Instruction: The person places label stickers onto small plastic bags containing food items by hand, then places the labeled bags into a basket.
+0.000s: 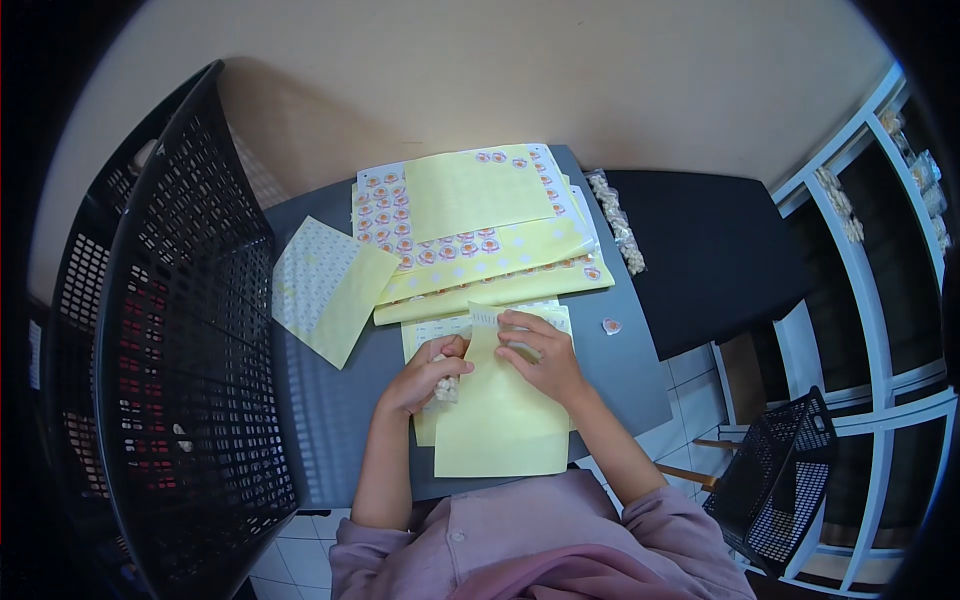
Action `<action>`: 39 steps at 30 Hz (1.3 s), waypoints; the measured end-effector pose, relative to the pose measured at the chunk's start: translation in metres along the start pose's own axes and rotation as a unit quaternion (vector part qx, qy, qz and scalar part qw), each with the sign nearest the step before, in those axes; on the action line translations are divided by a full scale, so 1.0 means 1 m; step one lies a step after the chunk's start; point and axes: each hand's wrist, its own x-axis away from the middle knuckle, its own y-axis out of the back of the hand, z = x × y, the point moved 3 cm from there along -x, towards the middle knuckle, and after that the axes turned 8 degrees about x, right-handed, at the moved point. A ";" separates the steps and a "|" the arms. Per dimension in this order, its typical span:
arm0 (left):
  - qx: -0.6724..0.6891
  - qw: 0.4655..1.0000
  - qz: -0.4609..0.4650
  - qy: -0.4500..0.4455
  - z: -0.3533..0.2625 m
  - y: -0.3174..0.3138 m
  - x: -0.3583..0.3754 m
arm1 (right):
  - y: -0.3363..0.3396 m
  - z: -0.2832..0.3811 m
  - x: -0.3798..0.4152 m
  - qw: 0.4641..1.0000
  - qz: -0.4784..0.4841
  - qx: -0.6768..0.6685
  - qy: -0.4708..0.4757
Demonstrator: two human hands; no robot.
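My left hand (pixel 428 377) is closed around a small clear bag of whitish pieces (pixel 446 388), its thumb against the left edge of a pale yellow label sheet (pixel 502 430). The upper end of that sheet is bent up and shows a strip of small print. My right hand (pixel 541 358) pinches the sheet near this bent end; its fingertips partly cover the strip. More printed label sheets (pixel 440 328) lie beneath, mostly hidden. Left of my hands rests another partly used label sheet (pixel 330 285).
A stack of yellow sheets with round orange-and-pink stickers (pixel 480 200) lies at the back of the grey table (pixel 345 425). One loose sticker (pixel 611 326) is at right. Black crates (pixel 190 330) stand at left; a filled clear bag (pixel 616 222) lies beside a black surface (pixel 710 250).
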 end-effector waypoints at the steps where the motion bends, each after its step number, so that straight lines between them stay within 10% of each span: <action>1: 0.000 1.000 0.000 0.000 0.000 0.000 0.000 | -0.001 -0.001 0.000 1.000 0.000 0.000 0.000; 28: 0.161 0.985 0.062 -0.003 -0.004 0.031 0.022 | 0.004 0.000 -0.005 0.999 -0.029 -0.035 -0.013; 35: 0.202 0.931 0.175 -0.250 -0.042 0.019 0.069 | 0.005 -0.006 -0.005 0.996 -0.033 -0.048 -0.067; 39: 0.201 0.937 0.086 -0.272 -0.045 0.003 0.076 | 0.002 -0.013 -0.003 0.990 -0.062 -0.088 -0.089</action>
